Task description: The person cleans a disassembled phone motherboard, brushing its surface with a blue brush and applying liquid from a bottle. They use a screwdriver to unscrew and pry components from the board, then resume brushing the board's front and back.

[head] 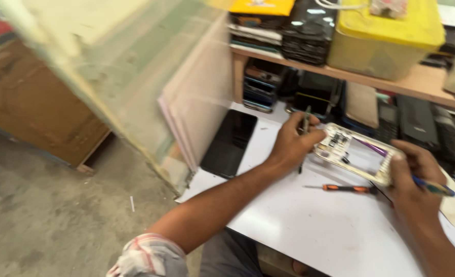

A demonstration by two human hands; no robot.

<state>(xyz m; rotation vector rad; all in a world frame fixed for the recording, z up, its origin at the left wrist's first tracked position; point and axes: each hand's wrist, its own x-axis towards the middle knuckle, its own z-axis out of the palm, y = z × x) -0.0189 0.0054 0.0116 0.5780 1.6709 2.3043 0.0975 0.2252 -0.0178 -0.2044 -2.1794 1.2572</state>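
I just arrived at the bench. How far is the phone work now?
Done: the opened phone shows its inner boards. In hand: left hand holds a thin tool; right hand steadies the phone, holding a pen-like tool. Left: black panel and screwdriver lie unused.

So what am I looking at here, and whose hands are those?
A camera worn on a person's head took this picture, so you look down on their own two hands. They work at a white table. Both hands hold an opened phone with its insides showing. The left hand also pinches a thin tool. The right hand also grips a blue-handled tool. An orange screwdriver and a black screen panel lie on the table. Behind, a shelf carries a yellow box.
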